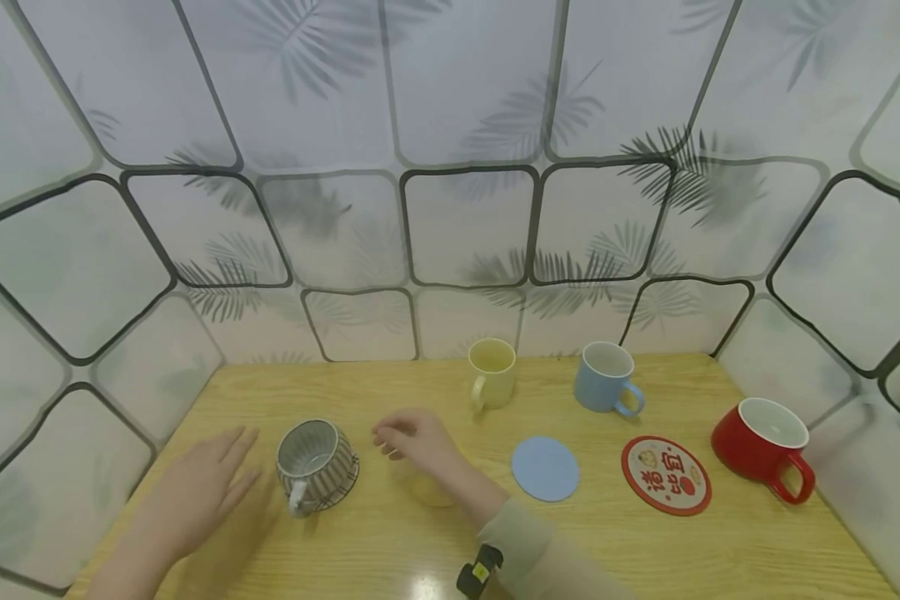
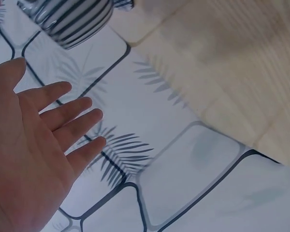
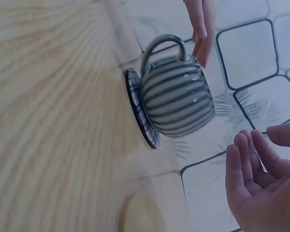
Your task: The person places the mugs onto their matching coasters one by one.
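Observation:
A grey striped mug (image 1: 322, 475) stands on a dark plaid coaster (image 3: 139, 108) at the left of the table, its handle toward the front. Just left of the mug, my left hand (image 1: 195, 492) hovers with its fingers extended, holding nothing. The left wrist view shows that palm and its spread fingers apart from the mug. To the mug's right is my right hand (image 1: 416, 442), fingers loosely bent with nothing in them; the right wrist view shows a gap between it and the mug. Below my right forearm lies a round yellow coaster (image 1: 429, 493), partly hidden in the head view.
At the back stand a yellow mug (image 1: 492, 375) and a light blue mug (image 1: 602, 379). A blue round coaster (image 1: 546, 469) and a red-rimmed coaster (image 1: 666, 475) lie before them. A red mug (image 1: 753, 442) is at the far right. Patterned curtain (image 1: 465, 225) encloses the table.

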Demonstrator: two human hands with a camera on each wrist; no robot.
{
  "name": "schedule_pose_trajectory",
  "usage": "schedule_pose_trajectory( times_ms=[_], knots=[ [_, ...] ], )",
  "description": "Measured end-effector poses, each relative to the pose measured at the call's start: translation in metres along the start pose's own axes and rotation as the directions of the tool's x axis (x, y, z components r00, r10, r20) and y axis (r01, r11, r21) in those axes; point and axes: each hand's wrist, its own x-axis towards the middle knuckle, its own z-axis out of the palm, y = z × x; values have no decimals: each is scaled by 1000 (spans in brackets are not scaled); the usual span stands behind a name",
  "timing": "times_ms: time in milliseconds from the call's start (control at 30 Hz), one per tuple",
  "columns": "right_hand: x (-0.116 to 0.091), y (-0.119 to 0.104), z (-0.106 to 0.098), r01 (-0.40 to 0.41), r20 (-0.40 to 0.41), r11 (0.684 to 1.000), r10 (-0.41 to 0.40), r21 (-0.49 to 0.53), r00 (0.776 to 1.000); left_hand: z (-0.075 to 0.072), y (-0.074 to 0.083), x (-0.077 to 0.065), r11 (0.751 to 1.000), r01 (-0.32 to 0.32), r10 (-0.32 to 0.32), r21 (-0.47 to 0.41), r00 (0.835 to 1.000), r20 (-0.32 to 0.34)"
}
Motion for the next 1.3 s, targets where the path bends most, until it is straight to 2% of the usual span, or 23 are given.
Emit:
schedule_pose_trajectory(
  times_ms=[200, 300, 467, 567, 700, 800, 1033, 1300],
  knots=[
    [-9, -25, -19, 4, 0, 1000, -4, -5, 1000, -14, 6, 2, 1000, 1, -1, -16, 1000, 27],
    [-11, -30, -27, -4, 2, 1000, 4, -14, 1000, -20, 10, 3, 1000, -6, 6, -19, 1000, 18],
    [-8, -30, -39, 8, -13, 1000, -8, 3, 1000, -29, 19, 5, 1000, -22, 21, -10, 1000, -18],
    [-1, -17, -45, 17, -35, 1000, -17, 23, 999, -32, 24, 7, 999, -31, 31, 9, 999, -17],
    [5, -1, -53, 12, -61, 999, -11, 30, 998, -32, 29, 9, 999, -41, 41, 27, 999, 0],
    [5, 0, -59, 12, -66, 999, -10, 36, 998, -31, 35, 11, 999, -40, 39, 17, 999, 9],
    [4, 3, -73, 52, -106, 999, -50, 14, 993, -24, 48, 17, 998, -65, 66, 21, 997, -34],
    [1, 0, -88, -44, -148, 998, 49, 35, 988, -18, 62, 22, 994, -94, 93, 48, 996, 5]
  ],
)
